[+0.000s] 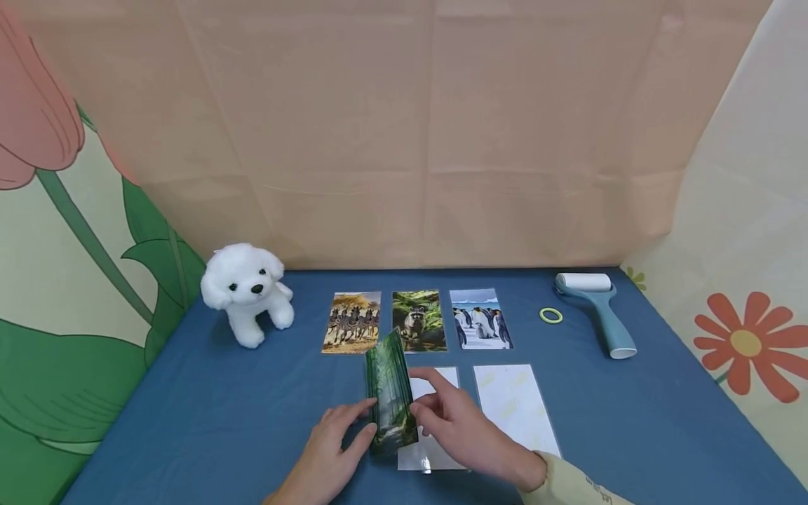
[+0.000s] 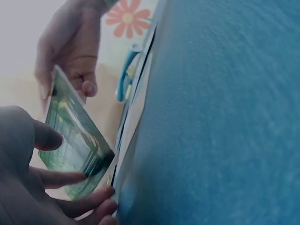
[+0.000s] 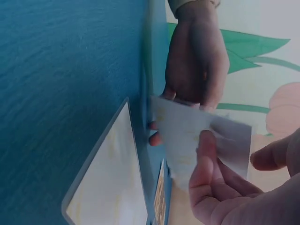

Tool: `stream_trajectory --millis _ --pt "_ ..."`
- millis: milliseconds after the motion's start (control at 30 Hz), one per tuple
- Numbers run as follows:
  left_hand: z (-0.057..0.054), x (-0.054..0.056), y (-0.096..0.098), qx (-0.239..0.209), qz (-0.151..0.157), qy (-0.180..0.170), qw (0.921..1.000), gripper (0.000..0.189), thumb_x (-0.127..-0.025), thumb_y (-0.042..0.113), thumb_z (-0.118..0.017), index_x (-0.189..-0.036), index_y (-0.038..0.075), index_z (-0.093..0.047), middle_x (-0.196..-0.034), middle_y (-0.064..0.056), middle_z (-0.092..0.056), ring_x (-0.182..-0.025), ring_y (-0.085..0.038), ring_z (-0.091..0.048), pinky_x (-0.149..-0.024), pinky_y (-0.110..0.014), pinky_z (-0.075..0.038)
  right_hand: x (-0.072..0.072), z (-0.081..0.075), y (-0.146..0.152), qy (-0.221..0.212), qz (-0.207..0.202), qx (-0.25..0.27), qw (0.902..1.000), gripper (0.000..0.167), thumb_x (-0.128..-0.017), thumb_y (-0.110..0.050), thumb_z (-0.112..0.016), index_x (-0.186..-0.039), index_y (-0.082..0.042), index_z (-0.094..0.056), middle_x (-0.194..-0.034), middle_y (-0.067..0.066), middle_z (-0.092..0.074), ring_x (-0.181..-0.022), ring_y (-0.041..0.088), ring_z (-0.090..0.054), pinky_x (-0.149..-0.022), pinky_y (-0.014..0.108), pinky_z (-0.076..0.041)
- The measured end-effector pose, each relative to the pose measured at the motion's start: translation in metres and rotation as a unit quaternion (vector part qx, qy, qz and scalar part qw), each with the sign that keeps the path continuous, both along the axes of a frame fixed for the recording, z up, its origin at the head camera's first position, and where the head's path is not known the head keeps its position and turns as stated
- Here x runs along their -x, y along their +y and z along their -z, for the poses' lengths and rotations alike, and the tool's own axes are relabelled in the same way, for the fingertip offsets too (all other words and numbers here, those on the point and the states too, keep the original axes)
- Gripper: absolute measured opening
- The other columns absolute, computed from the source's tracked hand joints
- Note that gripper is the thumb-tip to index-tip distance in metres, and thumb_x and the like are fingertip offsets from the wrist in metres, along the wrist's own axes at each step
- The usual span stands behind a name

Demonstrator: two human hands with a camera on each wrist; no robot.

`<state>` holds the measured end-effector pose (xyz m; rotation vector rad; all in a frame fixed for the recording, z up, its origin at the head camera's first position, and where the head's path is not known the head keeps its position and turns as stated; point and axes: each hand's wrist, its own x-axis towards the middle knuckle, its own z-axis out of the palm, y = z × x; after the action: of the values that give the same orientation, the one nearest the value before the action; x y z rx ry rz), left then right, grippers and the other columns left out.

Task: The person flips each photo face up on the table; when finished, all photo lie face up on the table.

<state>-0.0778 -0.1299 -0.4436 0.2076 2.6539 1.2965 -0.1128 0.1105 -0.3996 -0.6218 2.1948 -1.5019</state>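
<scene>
A tilted picture card (image 1: 391,396) with a green forest scene stands raised between the two hands, its white back (image 3: 180,136) facing the right wrist view. At its left edge, the left hand (image 1: 331,445) holds the card with thumb and index finger. The right hand (image 1: 457,424) pinches the opposite edge, a fingertip pressed on the back and the index finger lifted away. Beneath the right hand lies a white card (image 1: 410,457), partly hidden; another white card (image 1: 514,400) with faint yellow marks lies to its right.
Behind the hands lie a zebra card (image 1: 351,322), a raccoon card (image 1: 419,319) and a penguin card (image 1: 482,319) in a row. A white plush dog (image 1: 249,291) sits back left. Toward the right are a yellow-green ring (image 1: 551,310) and a blue-handled lint roller (image 1: 602,308).
</scene>
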Motion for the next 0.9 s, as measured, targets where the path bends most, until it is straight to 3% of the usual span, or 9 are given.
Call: stream_trajectory --millis 100,267,400,533,733,900 --pt "0.0 0.0 -0.001 -0.019 -0.004 -0.007 0.9998 0.056 -0.102 0.034 -0.062 -0.146 0.002 -0.05 -0.119 -0.004 -0.06 -0.109 -0.03 -0.056 -0.087 -0.046 -0.046 -0.001 0.003 0.0 0.016 0.018 0.007 0.9997 0.046 -0.107 -0.019 -0.053 -0.15 -0.009 -0.041 -0.098 -0.001 -0.072 -0.083 0.027 -0.066 -0.071 0.033 -0.05" --pt "-0.001 0.0 -0.005 -0.022 -0.048 -0.022 0.9984 0.081 -0.094 0.039 -0.072 -0.151 -0.008 -0.037 -0.121 -0.005 -0.058 -0.107 -0.026 -0.057 -0.076 -0.037 -0.049 -0.002 0.008 -0.002 0.055 0.056 0.01 0.9969 0.045 -0.103 -0.017 -0.061 -0.145 -0.008 -0.048 -0.11 0.001 -0.07 -0.093 0.016 -0.069 -0.078 0.032 -0.054" --pt "-0.004 0.001 -0.009 -0.01 -0.057 -0.031 0.9979 0.098 -0.085 0.045 -0.081 -0.152 -0.008 -0.034 -0.115 -0.002 -0.053 -0.097 -0.021 -0.05 -0.073 -0.037 -0.046 -0.001 0.011 -0.003 0.095 0.07 -0.007 0.993 0.044 -0.1 -0.013 -0.066 -0.141 -0.007 -0.053 -0.102 -0.002 -0.067 -0.083 0.012 -0.069 -0.071 0.03 -0.054" --pt "-0.005 -0.001 -0.012 0.004 -0.048 -0.023 0.9986 0.104 -0.077 0.041 -0.088 -0.152 -0.007 -0.035 -0.109 -0.001 -0.047 -0.091 -0.021 -0.044 -0.07 -0.036 -0.041 -0.001 0.014 -0.006 0.134 0.076 -0.033 0.9874 0.044 -0.095 -0.007 -0.07 -0.137 -0.003 -0.057 -0.094 -0.005 -0.061 -0.076 0.008 -0.066 -0.064 0.028 -0.052" --pt "-0.008 -0.001 -0.014 0.029 -0.059 -0.002 0.9978 0.106 -0.071 0.03 -0.094 -0.151 -0.007 -0.037 -0.106 0.0 -0.046 -0.095 -0.024 -0.043 -0.078 -0.044 -0.037 -0.002 0.018 -0.011 0.182 0.075 -0.07 0.9779 0.051 -0.088 0.002 -0.075 -0.136 0.003 -0.055 -0.094 0.0 -0.058 -0.077 0.003 -0.062 -0.063 0.025 -0.05" --pt "-0.011 -0.001 -0.016 0.048 -0.062 0.002 0.9969 0.105 -0.069 0.027 -0.095 -0.15 -0.007 -0.037 -0.103 0.0 -0.046 -0.096 -0.025 -0.042 -0.079 -0.046 -0.036 -0.003 0.019 -0.015 0.173 0.054 -0.09 0.9793 0.062 -0.085 0.004 -0.075 -0.141 0.005 -0.049 -0.1 0.003 -0.055 -0.078 0.002 -0.06 -0.062 0.025 -0.049"
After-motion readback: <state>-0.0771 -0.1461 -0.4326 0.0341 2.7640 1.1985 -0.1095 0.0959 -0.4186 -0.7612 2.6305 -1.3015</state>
